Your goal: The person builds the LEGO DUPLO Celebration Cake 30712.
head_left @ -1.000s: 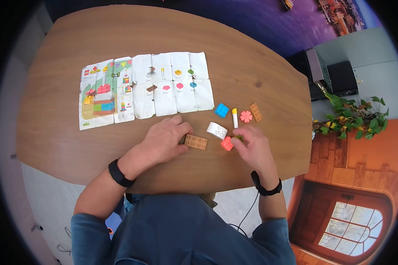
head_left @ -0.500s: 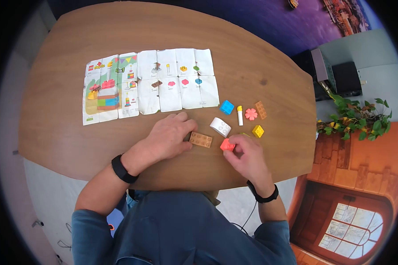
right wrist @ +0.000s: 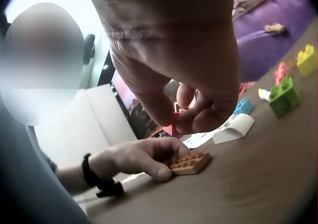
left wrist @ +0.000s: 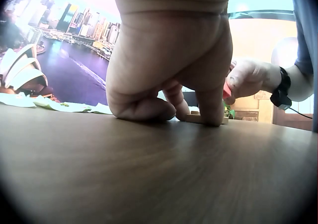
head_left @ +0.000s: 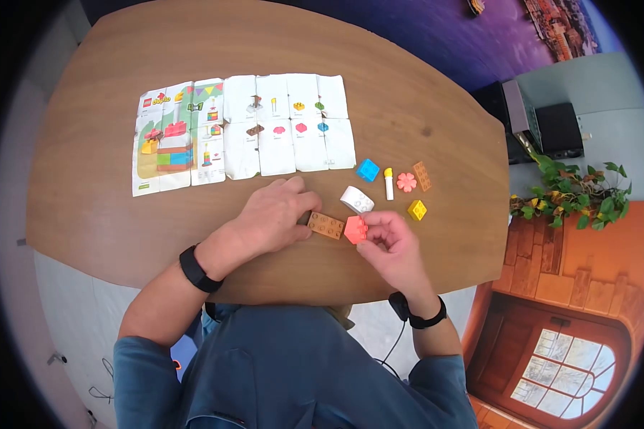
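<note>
My left hand [head_left: 272,214] rests on the table and grips the left end of a brown toy plate brick [head_left: 326,225] between thumb and fingers. In the right wrist view the brick's studs [right wrist: 191,160] face up. My right hand [head_left: 393,247] pinches a coral-red brick [head_left: 355,229], raised above the table beside the right end of the brown brick. The right wrist view shows this red brick [right wrist: 172,126] partly covered by fingers. A green brick [right wrist: 284,97] stands on the table there; the right hand hides it in the head view.
A white curved brick [head_left: 357,199] lies just beyond the right hand. Farther out are a blue brick [head_left: 368,170], a candle piece [head_left: 389,184], a pink flower [head_left: 406,181], a thin brown plate [head_left: 422,176] and a yellow brick [head_left: 417,209]. An unfolded instruction sheet [head_left: 243,154] lies behind.
The right hand has moved off the green and yellow bricks, taken hold of the coral-red brick and brought it left toward the brown one. The left hand stays on the brown brick.
</note>
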`<state>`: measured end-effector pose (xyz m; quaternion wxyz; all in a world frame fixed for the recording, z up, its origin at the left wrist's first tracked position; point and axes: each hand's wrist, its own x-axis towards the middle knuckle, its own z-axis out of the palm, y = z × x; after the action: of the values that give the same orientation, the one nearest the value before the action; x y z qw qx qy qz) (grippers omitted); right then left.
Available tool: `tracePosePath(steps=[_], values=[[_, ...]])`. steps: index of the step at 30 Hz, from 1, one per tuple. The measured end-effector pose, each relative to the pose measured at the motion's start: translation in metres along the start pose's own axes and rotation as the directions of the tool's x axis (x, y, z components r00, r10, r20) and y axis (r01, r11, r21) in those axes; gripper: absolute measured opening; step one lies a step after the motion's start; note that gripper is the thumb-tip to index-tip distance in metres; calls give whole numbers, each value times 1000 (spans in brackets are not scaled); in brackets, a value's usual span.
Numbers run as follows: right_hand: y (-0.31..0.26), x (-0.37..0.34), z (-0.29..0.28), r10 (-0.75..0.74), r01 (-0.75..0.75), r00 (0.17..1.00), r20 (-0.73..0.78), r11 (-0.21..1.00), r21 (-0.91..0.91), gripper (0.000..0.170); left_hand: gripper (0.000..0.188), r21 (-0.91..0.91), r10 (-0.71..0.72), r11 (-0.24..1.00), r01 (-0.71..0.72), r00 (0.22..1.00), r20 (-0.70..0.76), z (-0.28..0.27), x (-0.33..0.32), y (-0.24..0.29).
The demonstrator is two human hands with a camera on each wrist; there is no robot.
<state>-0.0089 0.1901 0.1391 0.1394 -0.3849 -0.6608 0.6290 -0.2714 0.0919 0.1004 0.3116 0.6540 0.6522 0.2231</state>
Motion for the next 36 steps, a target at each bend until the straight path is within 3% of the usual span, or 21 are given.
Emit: tracePosePath(steps=[1,2,4,5,7,11,14,20,22,26,28,31,36], values=[[1,-1,2,-81,70,996,-33,964,-256,35,41,2,1,1000,-1,1000,-4,0,0,0],[0,-2,2,-79,67,996,-35,965,-254,35,41,4,2,1000,-2,1000,-8,1,0,0],[-3,-3,3,-96,83,995,-4,880,-469,38,41,5,2,1000,-1,1000,-10,1,0,0],[-2,-2,3,-94,80,996,-6,880,-468,38,41,5,-1,1000,1,1000,-17,1,0,0],[0,0,2,-251,198,967,30,675,-711,35,41,5,2,1000,-2,1000,-14,2,0,-1],[4,0,-7,-290,235,955,62,613,-754,33,41,-1,-3,1000,3,1000,0,0,1,0],[-12,2,-15,-345,254,938,0,689,-679,27,40,24,-4,1000,4,1000,-2,-2,1,2],[-37,71,-37,-408,263,913,-14,613,-745,19,41,15,19,1000,-19,1000,-22,3,1,-3],[-44,90,-33,-300,204,954,14,614,-762,18,41,12,-1,1000,1,1000,-12,0,0,1],[-36,108,-32,-273,242,957,101,551,-798,15,41,-15,-10,1000,9,1000,-26,1,0,-1],[-38,107,-30,-220,126,975,-15,610,-782,13,41,-18,-16,1000,15,1000,-24,1,0,-2],[-26,109,-39,-297,213,953,58,525,-824,13,40,-12,-18,1000,18,1000,-12,1,0,1],[-24,111,-38,-298,252,949,103,520,-816,14,38,3,-17,1000,17,1000,-15,0,0,1]])
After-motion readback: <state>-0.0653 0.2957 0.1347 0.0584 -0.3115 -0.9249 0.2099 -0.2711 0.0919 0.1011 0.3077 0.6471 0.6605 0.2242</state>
